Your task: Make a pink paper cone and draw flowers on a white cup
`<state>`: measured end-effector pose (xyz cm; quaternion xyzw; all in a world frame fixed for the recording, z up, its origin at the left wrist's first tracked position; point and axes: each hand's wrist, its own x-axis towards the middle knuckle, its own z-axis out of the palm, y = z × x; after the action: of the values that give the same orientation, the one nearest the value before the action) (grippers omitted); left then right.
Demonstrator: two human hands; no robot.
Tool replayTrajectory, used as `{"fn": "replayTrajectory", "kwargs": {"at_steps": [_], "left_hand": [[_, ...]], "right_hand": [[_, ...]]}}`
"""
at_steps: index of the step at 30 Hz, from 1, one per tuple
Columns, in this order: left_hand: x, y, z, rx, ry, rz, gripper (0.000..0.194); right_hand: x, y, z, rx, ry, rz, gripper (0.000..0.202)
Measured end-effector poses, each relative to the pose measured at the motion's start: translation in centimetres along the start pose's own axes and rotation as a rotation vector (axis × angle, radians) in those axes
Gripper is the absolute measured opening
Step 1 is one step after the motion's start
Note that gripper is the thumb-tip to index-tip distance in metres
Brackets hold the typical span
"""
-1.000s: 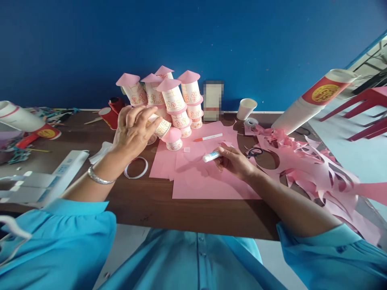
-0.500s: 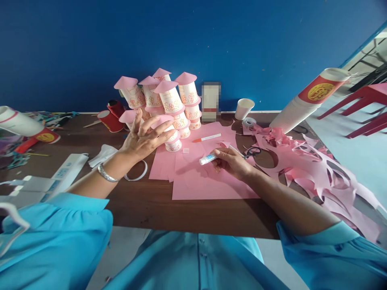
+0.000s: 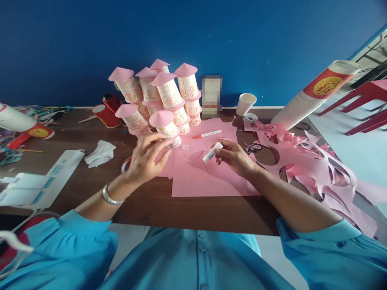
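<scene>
Between the fingers of my right hand [image 3: 232,157] is a white glue stick [image 3: 212,152], tilted above the pink paper sheets [image 3: 205,181]. My left hand [image 3: 149,155] hangs with spread fingers and nothing in it, just in front of the paper-cup towers [image 3: 169,90]. These towers carry pink cone roofs and drawn flowers, and stand close together at the back of the table. An orange-and-white marker [image 3: 207,134] lies on the pink paper, with a small white cap [image 3: 185,147] to its left.
Pink paper scraps [image 3: 320,169] cover the right side, near scissors [image 3: 254,148], tape [image 3: 250,117], a white cup [image 3: 246,104] and a leaning cup stack [image 3: 314,94]. Left are red cups [image 3: 105,115], crumpled tissue [image 3: 100,154] and a white power strip [image 3: 57,177].
My left hand has drawn down and back from the towers, uncovering the front ones. The glue stick in my right hand has turned more upright. The view has shifted slightly.
</scene>
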<state>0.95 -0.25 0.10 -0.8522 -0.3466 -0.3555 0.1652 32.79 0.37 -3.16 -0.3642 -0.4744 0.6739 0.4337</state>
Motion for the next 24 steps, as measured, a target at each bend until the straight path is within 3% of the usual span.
{"fn": "replayTrajectory", "kwargs": {"at_steps": [3,6,8,11,13,24], "left_hand": [[0.3,3.0,1.2,-0.296,-0.172,-0.107,0.044],[0.0,4.3,2.5,-0.368,-0.32,-0.111,0.061],[-0.6,4.6,3.0,-0.325,-0.312,-0.053,0.054],[-1.6,4.9,2.9,-0.272,-0.235,0.171,0.02],[-2.2,5.1,2.8,-0.253,-0.221,0.295,0.008],[-2.8,5.1,2.9,-0.208,-0.299,0.321,0.019]], "right_hand": [[0.0,0.2,0.3,-0.022,0.053,-0.051,0.044],[-0.3,0.3,0.8,-0.127,0.066,-0.15,0.046],[-0.6,0.3,1.0,-0.251,0.094,-0.219,0.045],[-1.0,0.3,1.3,-0.453,0.139,-0.288,0.042],[-1.1,0.3,1.5,-0.534,0.131,-0.298,0.039],[-2.1,0.1,2.9,-0.802,-0.007,-0.354,0.03]]}}
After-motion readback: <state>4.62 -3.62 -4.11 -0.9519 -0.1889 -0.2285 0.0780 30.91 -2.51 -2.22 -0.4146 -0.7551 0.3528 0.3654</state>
